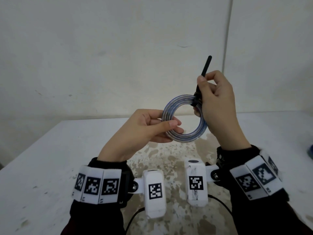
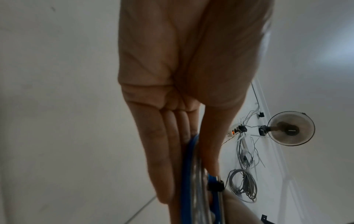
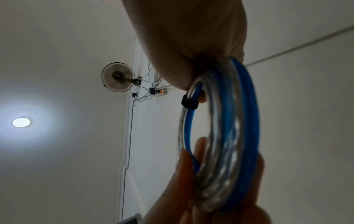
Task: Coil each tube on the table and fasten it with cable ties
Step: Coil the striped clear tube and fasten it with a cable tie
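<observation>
A coil of clear and blue tube (image 1: 186,139) is held upright in the air above the table. My left hand (image 1: 174,127) pinches the coil's lower left side between thumb and fingers. A black cable tie (image 1: 195,100) wraps the coil at its upper right, and its tail (image 1: 206,67) sticks up. My right hand (image 1: 205,80) pinches that tail between thumb and forefinger just above the coil. In the right wrist view the coil (image 3: 243,121) hangs edge-on with the tie band (image 3: 188,103) round it. The left wrist view shows the coil (image 2: 186,181) and the tie's head (image 2: 215,185).
The white table (image 1: 50,167) has a worn, mottled patch (image 1: 169,158) in front of me. A dark object (image 1: 310,150) shows at the right edge. A plain wall stands behind. A wall fan (image 2: 291,128) and loose cables appear in the wrist views.
</observation>
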`<action>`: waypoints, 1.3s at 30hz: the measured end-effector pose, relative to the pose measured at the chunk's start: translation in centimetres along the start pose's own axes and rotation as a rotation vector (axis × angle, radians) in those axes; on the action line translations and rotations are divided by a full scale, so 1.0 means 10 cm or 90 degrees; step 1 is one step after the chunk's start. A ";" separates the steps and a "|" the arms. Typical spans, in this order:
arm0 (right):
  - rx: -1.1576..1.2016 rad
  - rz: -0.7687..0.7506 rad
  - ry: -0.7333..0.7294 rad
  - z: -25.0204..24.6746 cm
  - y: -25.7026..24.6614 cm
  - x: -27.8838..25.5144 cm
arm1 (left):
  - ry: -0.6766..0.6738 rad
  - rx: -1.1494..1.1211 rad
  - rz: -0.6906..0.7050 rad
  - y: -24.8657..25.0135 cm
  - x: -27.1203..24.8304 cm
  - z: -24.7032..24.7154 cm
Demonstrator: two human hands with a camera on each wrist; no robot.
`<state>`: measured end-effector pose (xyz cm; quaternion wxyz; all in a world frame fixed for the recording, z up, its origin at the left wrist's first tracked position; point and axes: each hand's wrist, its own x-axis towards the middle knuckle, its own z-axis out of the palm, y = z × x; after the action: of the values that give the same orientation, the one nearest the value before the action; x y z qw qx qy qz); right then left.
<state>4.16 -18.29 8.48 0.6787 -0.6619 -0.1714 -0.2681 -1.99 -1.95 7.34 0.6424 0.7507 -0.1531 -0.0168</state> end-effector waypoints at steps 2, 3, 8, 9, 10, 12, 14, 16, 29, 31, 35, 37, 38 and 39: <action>0.007 0.009 -0.034 0.00 -0.01 0.00 | -0.005 0.017 0.000 0.03 -0.02 -0.04; 0.005 0.014 -0.065 0.01 0.00 0.00 | -0.009 0.026 0.003 0.04 -0.03 -0.05; -0.014 0.033 -0.210 0.10 -0.01 -0.07 | 0.056 0.008 0.048 0.07 0.00 -0.01; -0.011 0.032 -0.208 0.12 -0.01 -0.08 | 0.067 -0.007 0.056 0.06 0.01 0.02; -0.011 0.029 -0.205 0.13 -0.02 -0.08 | 0.073 -0.025 0.061 0.06 0.02 0.04; -0.029 0.019 -0.208 0.12 -0.01 -0.08 | 0.099 -0.039 0.061 0.05 0.04 0.09; -0.043 0.031 -0.221 0.09 0.00 -0.06 | 0.146 -0.016 0.058 0.03 0.07 0.12; -0.044 0.046 -0.232 0.06 0.01 -0.05 | 0.179 0.023 0.073 -0.01 0.10 0.14; -0.028 0.274 -0.406 -0.42 -0.08 -0.26 | 0.199 -0.096 0.120 -0.03 0.16 0.45; 0.037 0.329 -0.447 -0.67 -0.12 -0.35 | 0.199 -0.158 0.127 -0.02 0.23 0.62; 0.212 0.381 -0.378 -1.17 -0.17 -0.56 | 0.199 -0.187 0.121 -0.15 0.36 1.11; 0.207 0.362 -0.316 -1.45 -0.19 -0.67 | 0.188 -0.199 0.091 -0.27 0.41 1.39; 0.155 0.344 -0.279 -1.59 -0.19 -0.71 | 0.181 -0.204 0.066 -0.36 0.44 1.50; 0.078 0.324 -0.241 -1.75 -0.18 -0.74 | 0.171 -0.209 0.036 -0.45 0.47 1.61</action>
<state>-4.99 -34.55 4.47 0.7187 -0.6794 -0.1396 0.0492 -0.19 -18.00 1.00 0.7708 0.6270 -0.0823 0.0766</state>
